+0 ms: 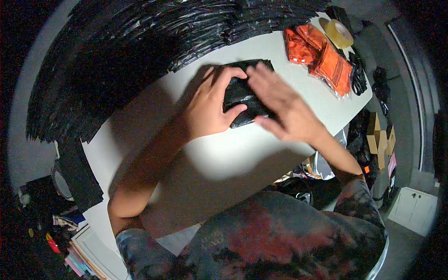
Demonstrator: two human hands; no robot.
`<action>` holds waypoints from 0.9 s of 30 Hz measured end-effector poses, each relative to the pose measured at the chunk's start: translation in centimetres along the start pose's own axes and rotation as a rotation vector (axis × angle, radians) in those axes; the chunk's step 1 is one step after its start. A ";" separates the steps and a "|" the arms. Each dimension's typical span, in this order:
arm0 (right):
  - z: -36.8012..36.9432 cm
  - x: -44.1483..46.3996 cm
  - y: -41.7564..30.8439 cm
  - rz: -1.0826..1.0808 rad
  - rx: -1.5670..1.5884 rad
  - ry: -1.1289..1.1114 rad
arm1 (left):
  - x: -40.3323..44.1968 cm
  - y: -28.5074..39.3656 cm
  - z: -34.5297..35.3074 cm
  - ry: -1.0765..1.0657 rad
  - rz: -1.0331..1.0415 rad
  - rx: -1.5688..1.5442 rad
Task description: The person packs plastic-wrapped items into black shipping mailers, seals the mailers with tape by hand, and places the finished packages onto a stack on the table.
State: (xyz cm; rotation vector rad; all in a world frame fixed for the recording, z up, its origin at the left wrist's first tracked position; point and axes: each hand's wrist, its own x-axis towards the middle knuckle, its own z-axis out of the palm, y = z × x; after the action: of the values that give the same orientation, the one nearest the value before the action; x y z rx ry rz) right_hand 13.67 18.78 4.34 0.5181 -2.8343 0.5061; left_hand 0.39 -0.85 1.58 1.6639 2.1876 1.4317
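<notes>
A flat black plastic packet (240, 98) with a glossy, creased surface lies on the white table (212, 156) in front of me. My left hand (212, 105) grips its left side, with the index finger and thumb curved over the top; the other fingers are partly hidden. Over the packet's right side is my right hand (284, 107), its fingers stretched out and slightly blurred. The frame does not show clearly whether that palm presses on the packet.
Many black plastic packets (210, 32) are heaped along the table's far and left edges. Clear-wrapped orange packets (333, 70), a roll of tape (339, 33) and a black cable (358, 74) sit at the right. Cardboard boxes (377, 135) stand beyond the right edge.
</notes>
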 end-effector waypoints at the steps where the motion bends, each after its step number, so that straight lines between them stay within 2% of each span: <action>1: 1.0 -0.4 -0.2 0.024 -0.074 -0.180 | -0.1 0.1 0.1 0.033 -0.061 -0.048; 7: 0.9 -0.5 -0.7 0.057 -0.090 -0.200 | 0.0 -0.5 -0.6 -0.006 -0.027 -0.011; 10: 0.7 -0.9 -0.7 0.049 -0.053 -0.141 | -0.2 -1.1 -0.3 -0.004 0.028 -0.001; 12: -0.2 -1.6 -1.0 0.024 -0.060 0.044 | -0.4 -1.6 -0.2 0.000 0.044 -0.039; 16: -0.4 -2.8 0.2 -0.092 -0.187 0.149 | -0.2 -1.8 -0.7 -0.023 0.086 0.059; 19: -1.3 -2.1 0.5 -0.164 -0.238 0.154 | -0.3 -2.2 -0.8 -0.030 0.028 -0.087; 21: -3.2 -0.9 -0.2 -0.183 -0.217 0.192 | -0.2 -2.8 -1.1 0.134 -0.008 -0.406; 23: -6.1 0.7 -1.3 -0.076 -0.210 0.256 | -0.2 -3.6 -0.9 0.180 -0.137 -0.685; 25: -7.3 2.2 -2.4 0.094 -0.010 0.362 | 0.4 -4.2 -1.2 0.262 -0.003 -0.536; 27: -8.0 3.5 -2.3 0.124 -0.037 0.350 | 0.1 -3.2 -1.7 0.260 -0.082 -0.542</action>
State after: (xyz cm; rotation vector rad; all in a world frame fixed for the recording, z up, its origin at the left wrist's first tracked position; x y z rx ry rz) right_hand 12.51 18.66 13.26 0.2207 -2.5429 0.5091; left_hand -2.93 -1.89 0.45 1.2438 1.7077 2.0703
